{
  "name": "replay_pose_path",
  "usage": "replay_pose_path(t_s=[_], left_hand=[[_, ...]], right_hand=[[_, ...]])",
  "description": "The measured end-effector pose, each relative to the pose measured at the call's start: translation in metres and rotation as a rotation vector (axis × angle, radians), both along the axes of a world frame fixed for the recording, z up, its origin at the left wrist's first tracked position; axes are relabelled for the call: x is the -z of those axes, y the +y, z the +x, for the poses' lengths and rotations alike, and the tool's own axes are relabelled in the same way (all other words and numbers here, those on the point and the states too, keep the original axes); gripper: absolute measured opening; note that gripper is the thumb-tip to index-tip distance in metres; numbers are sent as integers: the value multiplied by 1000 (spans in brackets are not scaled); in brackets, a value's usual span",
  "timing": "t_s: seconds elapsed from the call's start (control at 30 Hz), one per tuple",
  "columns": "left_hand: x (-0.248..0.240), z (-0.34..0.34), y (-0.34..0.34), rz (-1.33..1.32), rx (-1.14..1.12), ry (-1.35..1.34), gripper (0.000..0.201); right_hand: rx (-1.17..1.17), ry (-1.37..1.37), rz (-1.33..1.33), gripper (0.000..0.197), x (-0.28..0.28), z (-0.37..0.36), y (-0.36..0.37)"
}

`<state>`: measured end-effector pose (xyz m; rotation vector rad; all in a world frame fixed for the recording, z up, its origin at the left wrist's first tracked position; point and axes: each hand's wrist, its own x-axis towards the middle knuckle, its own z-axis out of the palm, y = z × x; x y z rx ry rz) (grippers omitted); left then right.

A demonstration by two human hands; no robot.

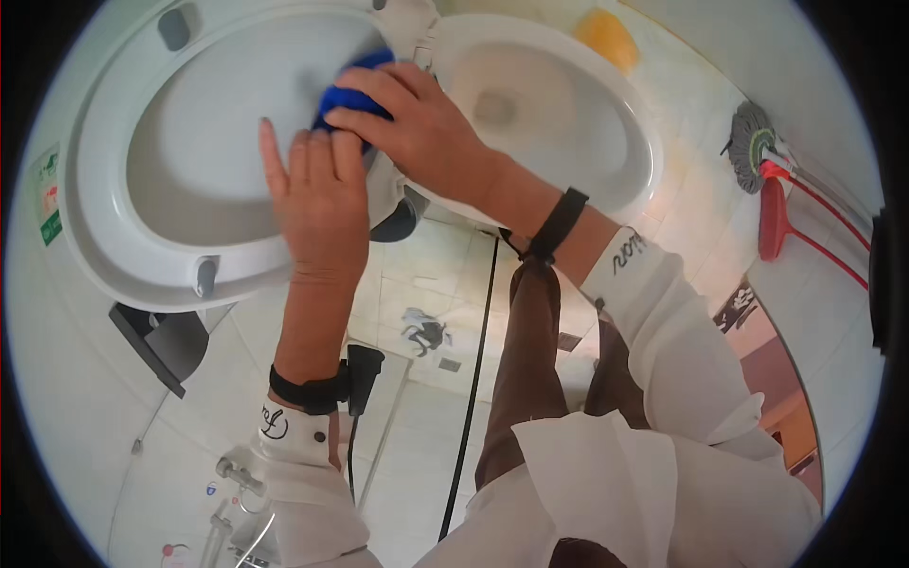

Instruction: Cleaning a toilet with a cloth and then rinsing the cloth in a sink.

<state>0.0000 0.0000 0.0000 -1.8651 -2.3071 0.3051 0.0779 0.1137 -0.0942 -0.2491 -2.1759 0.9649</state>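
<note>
A white toilet has its lid (204, 133) raised, with the seat (102, 170) up against it. The bowl (653, 166) lies exposed to the right. My right hand (417, 128) is closed around a blue cloth (352, 102), pressing it to the right side of the seat and lid, close to the hinges. Just below the cloth, my left hand (322, 208) is stretched over the seat with its fingers extended, the index finger apart from the rest. Its fingertips come near or touch the cloth's lower edge; I cannot tell which.
A grey mop head (751, 147) and a red brush (774, 220) with red handles stand by the right wall. An orange-yellow object (609, 40) sits behind the bowl. At lower left are a grey holder (161, 346) and metal taps (241, 475). A drain (450, 363) is in the tiled floor.
</note>
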Motion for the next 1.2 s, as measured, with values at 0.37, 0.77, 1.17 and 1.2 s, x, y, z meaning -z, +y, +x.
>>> replay_pose_path(t_s=[0.37, 0.77, 1.17, 1.2], left_hand=[[77, 2, -23, 83, -328, -528, 35], [83, 15, -39, -122, -239, -39, 24], [36, 11, -41, -367, -102, 50, 22], [34, 12, -41, -361, -100, 54, 22]], right_hand=[[-268, -435, 451, 36, 47, -10, 8], [-205, -433, 312, 31, 56, 2, -38], [-130, -498, -13, 30, 34, 7, -79], [-127, -495, -9, 30, 33, 5, -80]])
